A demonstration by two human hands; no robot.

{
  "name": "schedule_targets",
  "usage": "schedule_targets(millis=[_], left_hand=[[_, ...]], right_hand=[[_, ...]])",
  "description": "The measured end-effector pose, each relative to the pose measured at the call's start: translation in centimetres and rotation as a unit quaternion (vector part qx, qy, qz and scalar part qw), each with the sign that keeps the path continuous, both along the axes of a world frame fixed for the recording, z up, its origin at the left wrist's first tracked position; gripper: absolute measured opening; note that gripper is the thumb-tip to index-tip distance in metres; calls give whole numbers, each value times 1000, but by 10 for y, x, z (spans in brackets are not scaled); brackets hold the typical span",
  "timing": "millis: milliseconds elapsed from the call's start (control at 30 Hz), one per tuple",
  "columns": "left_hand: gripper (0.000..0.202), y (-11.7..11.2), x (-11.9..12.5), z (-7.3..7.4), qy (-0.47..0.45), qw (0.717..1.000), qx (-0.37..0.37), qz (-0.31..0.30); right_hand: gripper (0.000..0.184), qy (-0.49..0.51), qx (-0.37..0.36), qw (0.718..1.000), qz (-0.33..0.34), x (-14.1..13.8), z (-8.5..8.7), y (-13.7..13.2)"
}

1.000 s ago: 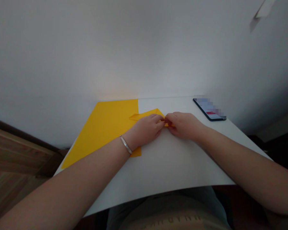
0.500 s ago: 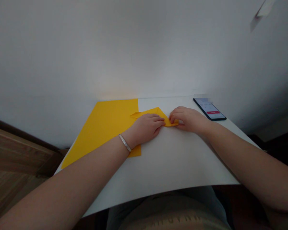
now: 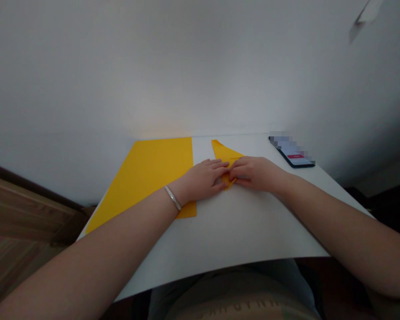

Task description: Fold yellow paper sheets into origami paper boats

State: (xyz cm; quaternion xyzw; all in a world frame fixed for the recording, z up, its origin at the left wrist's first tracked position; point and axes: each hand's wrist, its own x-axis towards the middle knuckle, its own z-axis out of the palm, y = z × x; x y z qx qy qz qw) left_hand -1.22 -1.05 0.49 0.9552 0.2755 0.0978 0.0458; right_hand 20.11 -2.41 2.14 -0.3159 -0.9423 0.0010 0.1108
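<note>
A folded piece of yellow paper (image 3: 225,152) lies on the white table between my two hands, one pointed end aimed at the wall. My left hand (image 3: 205,178), with a silver bangle on its wrist, holds the paper's left side, the fingers on top and the thumb at the near edge. From the other side, my right hand (image 3: 253,172) pinches the near right part of the paper with bent fingers. Its fingertips almost meet those of my left hand. Both hands hide much of the paper's middle.
A large flat yellow sheet (image 3: 153,169) covers the table's left part, partly under my left forearm. A phone (image 3: 295,155) with its screen lit lies at the back right. The white table (image 3: 246,226) stands against a pale wall (image 3: 200,71). Wooden furniture (image 3: 23,209) is at the left.
The folded paper has turned, so its point now faces the wall instead of left. My right hand has come left and nearer to me, close to my left hand, which has barely moved.
</note>
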Motion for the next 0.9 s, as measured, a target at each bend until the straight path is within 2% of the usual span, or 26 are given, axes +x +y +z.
schedule_targets(millis=[133,333,567,900], left_hand=[[54,-1,-2,1,55,997,-49,28],[58,-1,-1,8,77,994,-73,27],[49,-2,0,13,31,997,-73,21],[41,1,0,11,6,997,-80,5]], right_hand=[[15,11,-3,1000,6,3,-1,3],[13,35,-32,999,-14,1,-4,4],[8,110,-118,985,-58,-4,-11,12],[8,106,-113,986,-61,-6,-10,11]])
